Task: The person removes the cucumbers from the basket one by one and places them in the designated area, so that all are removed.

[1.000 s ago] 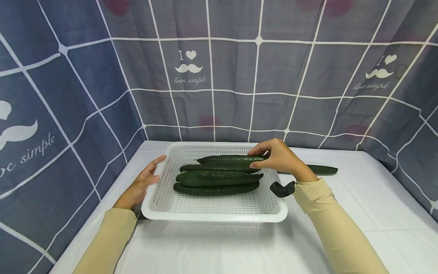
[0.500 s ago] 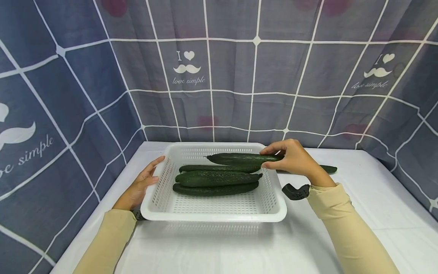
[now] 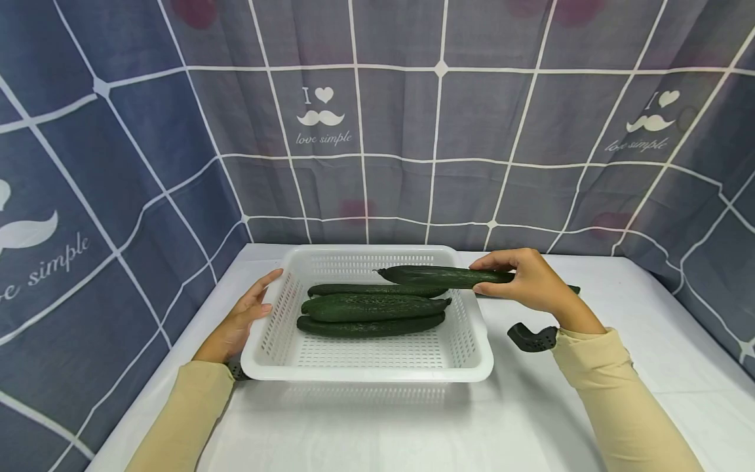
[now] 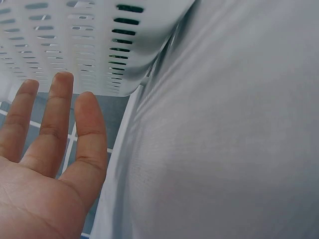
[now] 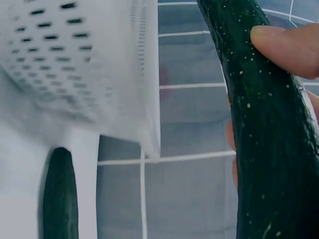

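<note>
A dark green cucumber (image 3: 425, 275) is held level by my right hand (image 3: 527, 285), thumb and fingers gripping its right end. Its thin stem end reaches left over the back right part of a white perforated basket (image 3: 366, 375). Up close in the right wrist view, the thumb presses one side of the bumpy cucumber (image 5: 264, 114) and the fingertips show on the other. Three more cucumbers (image 3: 374, 307) lie side by side inside the basket. At the basket's left side rests my left hand (image 3: 238, 324); in the left wrist view its fingers (image 4: 60, 114) are straight.
Another cucumber (image 5: 61, 199) lies on the white table to the right of the basket, mostly hidden behind the right hand in the head view. A grey-blue checked curtain (image 3: 401, 118) hangs close behind the table and along both sides.
My right hand has lifted the rearmost cucumber off the others in the basket and drawn it to the right, past the basket's right rim. The left hand stays at the basket's left side.
</note>
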### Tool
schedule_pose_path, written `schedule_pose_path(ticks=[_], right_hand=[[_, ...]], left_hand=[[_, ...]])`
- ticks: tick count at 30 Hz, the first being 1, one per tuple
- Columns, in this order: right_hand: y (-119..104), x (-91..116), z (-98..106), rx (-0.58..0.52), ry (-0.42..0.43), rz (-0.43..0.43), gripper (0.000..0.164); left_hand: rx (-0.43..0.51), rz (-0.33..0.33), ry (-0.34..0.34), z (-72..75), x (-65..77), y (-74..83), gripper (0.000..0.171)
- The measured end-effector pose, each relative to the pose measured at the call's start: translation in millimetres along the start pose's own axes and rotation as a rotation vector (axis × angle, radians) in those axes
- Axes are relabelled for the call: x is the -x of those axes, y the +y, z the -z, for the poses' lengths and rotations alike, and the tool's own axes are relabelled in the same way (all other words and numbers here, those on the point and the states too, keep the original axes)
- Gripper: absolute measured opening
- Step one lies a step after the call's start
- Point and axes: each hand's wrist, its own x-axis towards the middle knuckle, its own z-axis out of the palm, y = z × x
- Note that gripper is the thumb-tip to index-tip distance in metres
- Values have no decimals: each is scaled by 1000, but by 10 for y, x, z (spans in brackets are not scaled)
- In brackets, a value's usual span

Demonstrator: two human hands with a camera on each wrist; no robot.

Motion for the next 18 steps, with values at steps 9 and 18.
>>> schedule_pose_path(ticks=[9, 18], right_hand=[[190, 160, 37, 17, 74, 39, 29], [382, 306, 97, 47, 96, 34, 30]], left_hand=[[13, -22, -26, 6, 0, -2, 59], [10, -12, -22, -3, 1, -3, 59]])
